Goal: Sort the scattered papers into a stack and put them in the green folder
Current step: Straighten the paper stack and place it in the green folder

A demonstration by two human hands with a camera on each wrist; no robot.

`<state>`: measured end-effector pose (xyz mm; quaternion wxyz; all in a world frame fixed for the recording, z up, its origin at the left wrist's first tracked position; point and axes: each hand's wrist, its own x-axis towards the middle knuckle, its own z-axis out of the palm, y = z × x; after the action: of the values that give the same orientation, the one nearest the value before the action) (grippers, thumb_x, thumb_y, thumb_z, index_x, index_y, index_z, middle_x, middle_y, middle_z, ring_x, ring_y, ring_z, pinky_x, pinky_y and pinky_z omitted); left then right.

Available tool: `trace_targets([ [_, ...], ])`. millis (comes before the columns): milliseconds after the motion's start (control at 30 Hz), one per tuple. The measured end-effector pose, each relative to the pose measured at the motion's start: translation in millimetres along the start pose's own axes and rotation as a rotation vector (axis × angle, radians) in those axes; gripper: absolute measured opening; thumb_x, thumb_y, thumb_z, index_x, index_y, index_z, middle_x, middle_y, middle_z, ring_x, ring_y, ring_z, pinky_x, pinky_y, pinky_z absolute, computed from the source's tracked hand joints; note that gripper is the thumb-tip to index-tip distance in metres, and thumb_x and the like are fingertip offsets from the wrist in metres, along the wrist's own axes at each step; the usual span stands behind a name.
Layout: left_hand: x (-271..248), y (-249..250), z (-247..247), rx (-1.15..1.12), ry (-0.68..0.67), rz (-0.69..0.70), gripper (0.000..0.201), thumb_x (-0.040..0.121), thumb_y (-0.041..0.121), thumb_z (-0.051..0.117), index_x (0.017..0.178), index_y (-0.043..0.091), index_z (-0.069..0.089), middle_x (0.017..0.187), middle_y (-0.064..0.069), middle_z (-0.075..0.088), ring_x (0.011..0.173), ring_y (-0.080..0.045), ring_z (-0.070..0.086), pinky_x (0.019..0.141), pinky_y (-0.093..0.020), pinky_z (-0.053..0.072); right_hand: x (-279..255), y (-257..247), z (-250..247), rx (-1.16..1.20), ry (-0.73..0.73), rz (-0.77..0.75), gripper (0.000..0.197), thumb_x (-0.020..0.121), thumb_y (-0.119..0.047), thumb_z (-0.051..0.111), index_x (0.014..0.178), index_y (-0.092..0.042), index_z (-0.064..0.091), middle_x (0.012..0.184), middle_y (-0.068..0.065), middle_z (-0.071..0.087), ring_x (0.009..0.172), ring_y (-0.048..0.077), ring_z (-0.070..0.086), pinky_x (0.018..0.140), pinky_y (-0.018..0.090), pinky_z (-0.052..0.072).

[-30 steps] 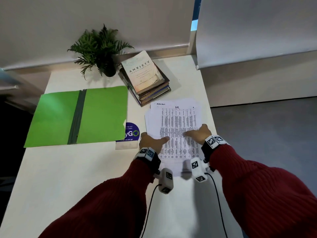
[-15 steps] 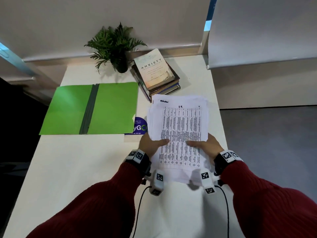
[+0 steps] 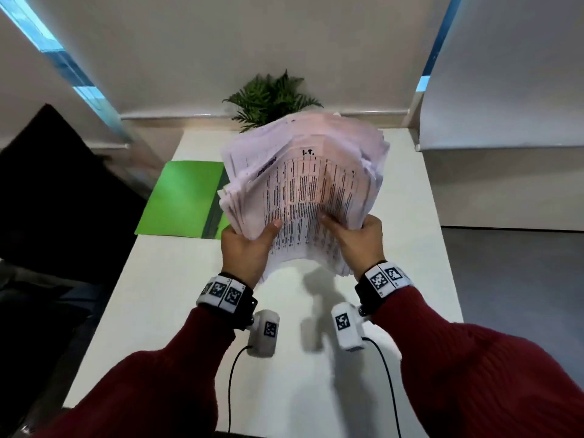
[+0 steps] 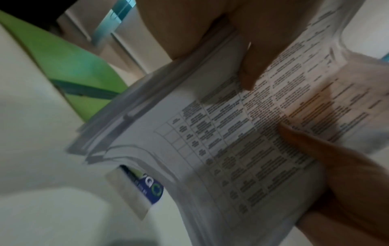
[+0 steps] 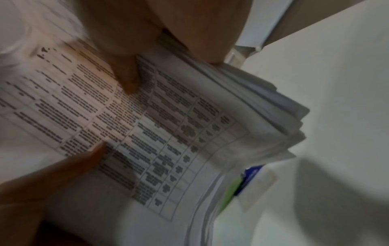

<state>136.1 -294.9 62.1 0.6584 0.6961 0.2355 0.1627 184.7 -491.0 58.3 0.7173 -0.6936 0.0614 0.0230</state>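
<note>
A thick, uneven stack of printed papers (image 3: 309, 184) hangs in the air above the white table (image 3: 284, 358), tilted up towards me. My left hand (image 3: 246, 245) grips its lower left edge, thumb on the top sheet. My right hand (image 3: 357, 238) grips the lower right edge in the same way. In the left wrist view my left hand's thumb (image 4: 250, 73) presses on the papers (image 4: 221, 149). The right wrist view shows my right hand's thumb (image 5: 128, 81) on the papers (image 5: 151, 133). The green folder (image 3: 183, 197) lies open on the table's left; the stack hides its right half.
A small potted plant (image 3: 271, 99) stands at the back against the wall, partly behind the papers. A blue sticker (image 4: 145, 188) lies on the table under the stack. Grey floor (image 3: 505, 295) lies beyond the table's right edge. A dark shape (image 3: 47, 184) fills the left.
The papers lay flat on the table under both hands; both hands now grip their near edge and have lifted the stack up. The pile of books is now hidden behind it.
</note>
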Motion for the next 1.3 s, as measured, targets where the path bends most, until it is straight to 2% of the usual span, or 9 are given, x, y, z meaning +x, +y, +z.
trace_targets([
  [200,-1,36,-43,-0.156,0.114,0.163,0.034,0.081,0.007,0.087,0.112,0.002,0.074,0.109,0.001,0.078,0.104,-0.013,0.075,0.097,-0.031,0.057,-43,-35,69,0.128,0.133,-0.215,0.011,0.081,-0.014,0.086,0.089,-0.01,0.079,0.082,-0.011,0.078,0.083,0.012,0.071,0.081,0.032,0.062],
  [333,-17,9,-73,-0.155,0.079,0.144,0.035,0.08,0.01,0.088,0.113,0.006,0.074,0.111,0.003,0.079,0.109,-0.013,0.074,0.101,-0.034,0.056,-73,-9,82,0.135,0.135,-0.186,0.012,0.078,-0.016,0.089,0.082,-0.022,0.079,0.079,-0.015,0.079,0.081,0.008,0.072,0.081,0.033,0.063],
  [533,-36,-72,-112,-0.039,-0.064,-0.028,0.039,0.073,0.005,0.091,0.109,0.007,0.075,0.105,0.002,0.08,0.101,-0.013,0.076,0.094,-0.036,0.06,-110,66,67,0.015,0.071,0.0,0.032,0.07,-0.011,0.094,0.097,-0.018,0.079,0.092,-0.006,0.081,0.09,0.013,0.079,0.087,0.04,0.063],
  [633,-34,-77,-109,-0.069,-0.073,-0.057,0.029,0.076,-0.002,0.087,0.1,0.012,0.077,0.095,0.008,0.081,0.091,-0.007,0.076,0.084,-0.024,0.058,-111,73,76,0.019,0.116,-0.07,0.038,0.072,-0.006,0.092,0.105,-0.018,0.077,0.096,-0.011,0.081,0.091,0.01,0.078,0.084,0.028,0.062],
  [767,-30,-57,-104,-0.098,-0.05,-0.021,0.025,0.078,0.008,0.088,0.094,0.022,0.075,0.084,0.022,0.077,0.085,0.004,0.074,0.078,-0.014,0.056,-114,59,94,0.113,0.202,-0.073,0.032,0.076,-0.007,0.09,0.105,-0.014,0.077,0.096,-0.011,0.081,0.091,0.009,0.078,0.086,0.035,0.063],
  [867,-21,-38,-105,-0.158,-0.044,0.044,0.027,0.079,0.008,0.088,0.096,0.023,0.075,0.092,0.021,0.078,0.095,-0.001,0.074,0.088,-0.018,0.057,-108,38,99,0.079,0.215,-0.185,0.029,0.076,-0.007,0.09,0.09,-0.029,0.077,0.09,-0.021,0.079,0.087,0.001,0.076,0.084,0.032,0.063],
  [933,-17,-29,-107,-0.189,-0.049,0.106,0.03,0.078,0.006,0.088,0.1,0.022,0.075,0.1,0.016,0.079,0.104,-0.008,0.074,0.095,-0.022,0.056,-104,28,98,0.116,0.188,-0.281,0.033,0.077,-0.008,0.09,0.096,-0.033,0.079,0.1,-0.012,0.08,0.097,0.011,0.077,0.087,0.037,0.062],
  [1133,-14,-53,-136,-0.103,-0.173,0.017,0.048,0.072,0.008,0.093,0.116,0.006,0.073,0.109,-0.003,0.08,0.104,-0.02,0.076,0.096,-0.045,0.06,-114,53,87,0.049,0.073,-0.153,0.045,0.07,-0.007,0.093,0.111,-0.007,0.075,0.102,0.001,0.081,0.097,0.019,0.078,0.088,0.042,0.063],
  [1300,-7,-65,-139,-0.091,-0.259,-0.021,0.032,0.076,0.0,0.088,0.105,0.01,0.079,0.105,-0.009,0.08,0.104,-0.033,0.076,0.098,-0.056,0.056,-108,71,87,0.029,0.063,-0.112,0.041,0.069,0.0,0.092,0.107,-0.003,0.076,0.097,0.002,0.081,0.09,0.019,0.079,0.084,0.038,0.064],
])
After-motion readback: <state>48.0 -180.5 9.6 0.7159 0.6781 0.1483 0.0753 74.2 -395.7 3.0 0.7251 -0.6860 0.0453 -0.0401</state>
